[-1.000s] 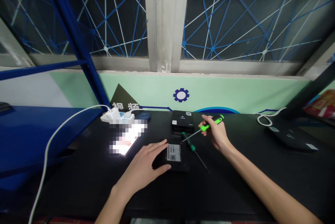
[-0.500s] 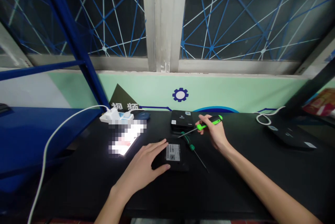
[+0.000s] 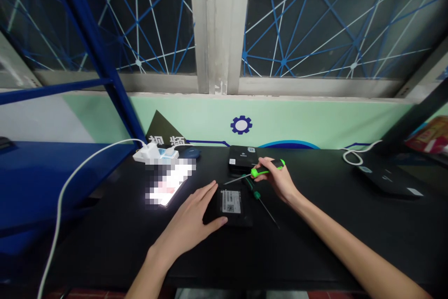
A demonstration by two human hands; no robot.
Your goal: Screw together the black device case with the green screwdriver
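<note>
A flat black device box [image 3: 247,215] with a white printed label lies on the black table. My left hand [image 3: 194,215] rests over its left side, fingers stretched out and thumb spread, steadying it. In my right hand [image 3: 276,180] is a screwdriver [image 3: 268,169] with a green and black handle. Its thin shaft points left, and the tip is at the box's far edge beside my left fingertips; whether it touches I cannot tell. A second screwdriver [image 3: 257,194] with a dark green handle lies just right of the box, its shaft toward me.
Behind the box stands another black box [image 3: 241,156]. A lit phone [image 3: 175,182], a white power strip [image 3: 156,153] and a dark mouse [image 3: 191,153] lie to the left. On the right are a black device [image 3: 388,182] and a white cable [image 3: 353,158].
My right hand has moved left with the screwdriver, taking its tip along the box's far edge toward my left fingers. The index finger of my left hand has shifted slightly left.
</note>
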